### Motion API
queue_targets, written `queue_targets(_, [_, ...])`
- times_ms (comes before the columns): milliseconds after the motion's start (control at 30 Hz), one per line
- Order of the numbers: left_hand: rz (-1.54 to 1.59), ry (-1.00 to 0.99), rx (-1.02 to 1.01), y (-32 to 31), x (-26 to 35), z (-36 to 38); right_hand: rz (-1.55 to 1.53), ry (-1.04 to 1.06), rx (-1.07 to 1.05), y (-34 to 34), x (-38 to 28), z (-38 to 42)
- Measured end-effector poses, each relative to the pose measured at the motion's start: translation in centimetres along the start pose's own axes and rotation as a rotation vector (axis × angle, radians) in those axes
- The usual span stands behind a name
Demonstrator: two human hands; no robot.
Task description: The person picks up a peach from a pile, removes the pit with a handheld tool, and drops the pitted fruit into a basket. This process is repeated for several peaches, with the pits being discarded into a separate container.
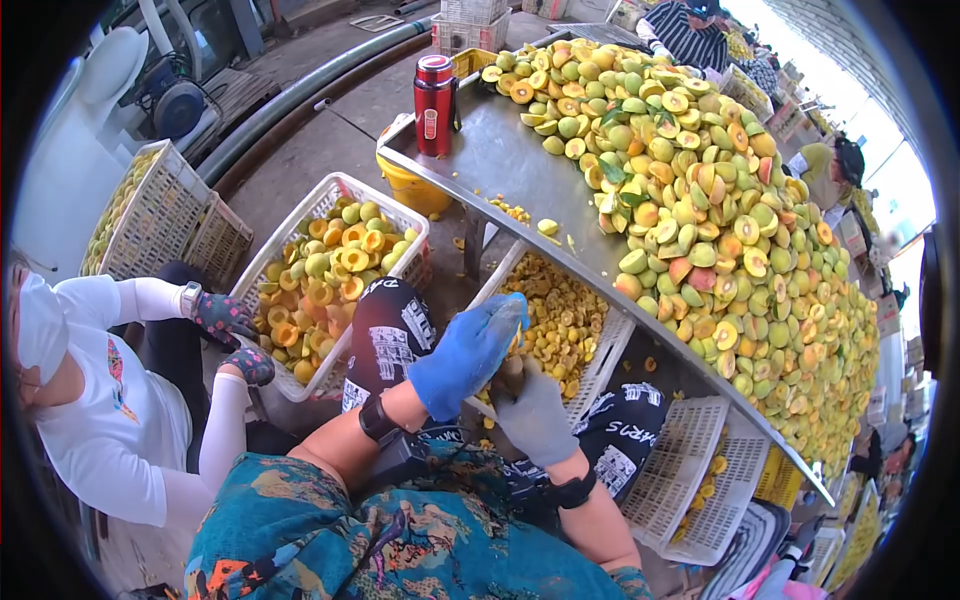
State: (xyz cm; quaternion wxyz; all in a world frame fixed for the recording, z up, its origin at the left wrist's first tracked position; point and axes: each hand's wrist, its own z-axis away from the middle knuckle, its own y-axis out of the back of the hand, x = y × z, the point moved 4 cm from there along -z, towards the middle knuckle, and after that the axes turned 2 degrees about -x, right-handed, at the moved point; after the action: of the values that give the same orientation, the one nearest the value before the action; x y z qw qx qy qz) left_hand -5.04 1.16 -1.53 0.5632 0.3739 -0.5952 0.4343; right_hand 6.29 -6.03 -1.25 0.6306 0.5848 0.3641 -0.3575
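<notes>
Fruit halves (352,258) in left crate (421,229); small yellow bits (558,318) in centre crate (608,350). Left hand (468,350), right hand (537,412) curled close together; can't tell what's in either grip.

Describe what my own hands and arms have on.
Your left hand wears a blue glove, your right hand a grey glove. Each wrist has a black band, left and right. No long sleeves cover the forearms; your patterned top is mostly teal.
</notes>
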Motion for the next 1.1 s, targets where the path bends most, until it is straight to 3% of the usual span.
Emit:
queue_targets(33, [-0.198, 0.069, -0.027, 0.0, 0.4, -0.1, 0.000, -0.029, -0.001, -0.2, 0.5, 0.0])
queue_targets(167, [-0.208, 0.124, -0.017, 0.0, 0.4, 0.1, -0.020, -0.009, -0.007, -0.4, 0.7, 0.2])
queue_targets(233, [-0.159, 0.082, -0.072, -0.2, 0.7, 0.0, -0.324, -0.024, -0.130, -0.4, 0.2, 0.3])
queue_targets(267, [-0.160, 0.085, -0.073, -0.1, 0.6, -0.1, -0.326, -0.026, -0.130, -0.3, 0.2, 0.4])
queue_targets(333, [-0.039, -0.023, -0.223, -0.6, 1.0, -0.5, -0.379, -0.106, -0.181, 0.0, 0.4, 0.8])
queue_targets(467, [0.078, -0.025, -0.422, -0.9, 1.1, -2.5, -0.322, -0.173, -0.212, 1.8, -0.4, 1.1])
queue_targets(533, [0.264, -0.056, -0.598, -1.4, 1.1, -2.7, -0.639, -0.238, -0.372, 1.4, 0.2, 1.5])
queue_targets(667, [0.199, -0.032, -0.646, -1.4, 0.5, -3.5, -0.716, -0.297, -0.405, 1.1, 1.1, 1.6])
queue_targets(733, [-0.055, 0.063, -0.850, -1.7, 0.3, -3.9, -0.796, -0.362, -0.457, 0.9, 1.4, 1.7])
queue_targets(867, [0.027, 0.017, -0.857, -2.3, -0.1, -3.6, -1.027, -0.489, -0.508, 0.5, 2.1, 1.7])
queue_targets(933, [0.489, 0.167, -0.538, -3.1, -0.7, -3.4, -1.156, -0.403, -0.560, 0.8, 2.9, 1.1])
queue_targets(967, [0.580, 0.236, -0.377, -3.5, -1.5, -3.5, -1.155, -0.386, -0.514, 1.2, 2.8, 0.8])
queue_targets(1000, [0.579, 0.238, -0.375, -3.8, -2.1, -3.2, -1.158, -0.386, -0.516, 0.9, 3.2, 0.5])
queue_targets(1067, [0.618, 0.258, -0.090, -2.9, -4.0, -3.6, -0.650, -0.232, -0.310, 0.7, 5.0, -0.8])
queue_targets(1100, [0.486, 0.245, -0.133, -2.3, -4.3, -4.0, -0.641, -0.241, -0.306, 0.9, 5.3, -0.9])
